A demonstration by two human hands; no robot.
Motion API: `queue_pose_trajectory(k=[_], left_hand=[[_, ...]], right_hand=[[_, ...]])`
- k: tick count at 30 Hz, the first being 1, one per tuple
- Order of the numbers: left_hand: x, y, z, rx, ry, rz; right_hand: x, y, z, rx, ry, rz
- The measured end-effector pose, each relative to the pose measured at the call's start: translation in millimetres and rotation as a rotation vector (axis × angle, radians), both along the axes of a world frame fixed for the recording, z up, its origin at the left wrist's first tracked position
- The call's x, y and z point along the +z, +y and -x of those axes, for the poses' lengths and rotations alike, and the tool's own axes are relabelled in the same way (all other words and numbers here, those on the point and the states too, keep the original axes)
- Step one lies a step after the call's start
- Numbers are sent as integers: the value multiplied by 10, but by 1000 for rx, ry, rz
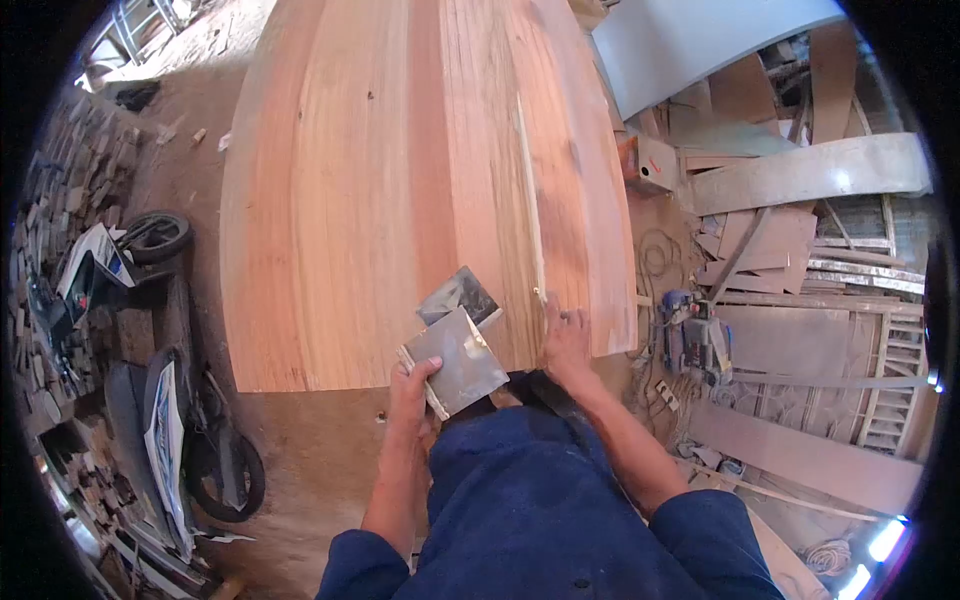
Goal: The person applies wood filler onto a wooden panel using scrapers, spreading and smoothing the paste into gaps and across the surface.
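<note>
My left hand [408, 392] is closed on a square metal plate [462, 368], its thumb on the upper face; pale smears mark the plate. A second, darker plate [455, 296] is beyond it, partly covered by it, over the wooden panel [340, 220]. At the panel's near right part, my right hand [567, 335] has its fingers curled, close to the near end of a thin pale strip [531, 200] that runs lengthwise along the boards. What those fingers hold, if anything, is too small to make out.
A motorcycle [170, 440] lies left of the panel, beside stacked wood pieces [60, 190]. To the right are a power tool [697, 340], an orange-sided box [648, 165], a cable [655, 255], and many boards and sheets [790, 340]. A pale sheet [680, 45] is at the upper right.
</note>
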State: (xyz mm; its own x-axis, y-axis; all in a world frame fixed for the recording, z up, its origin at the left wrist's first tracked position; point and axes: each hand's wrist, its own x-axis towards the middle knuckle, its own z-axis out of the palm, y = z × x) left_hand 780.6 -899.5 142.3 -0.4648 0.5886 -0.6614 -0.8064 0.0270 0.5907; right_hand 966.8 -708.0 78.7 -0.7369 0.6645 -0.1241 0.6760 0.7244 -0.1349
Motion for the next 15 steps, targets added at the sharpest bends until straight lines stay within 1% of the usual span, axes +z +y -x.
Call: queue_pose_trajectory(k=[5,9,12,15], left_hand=[[111,72,34,-5,-11,6],[74,95,42,-44,-14,17],[124,132,31,-60,-12,28],[124,115,14,-100,-2,28]], right_hand=[[-12,-226,-101,-66,5,74],[143,-380,-97,-150,11,194],[165,-481,-167,-164,2,224],[225,-595,-199,-175,-74,204]])
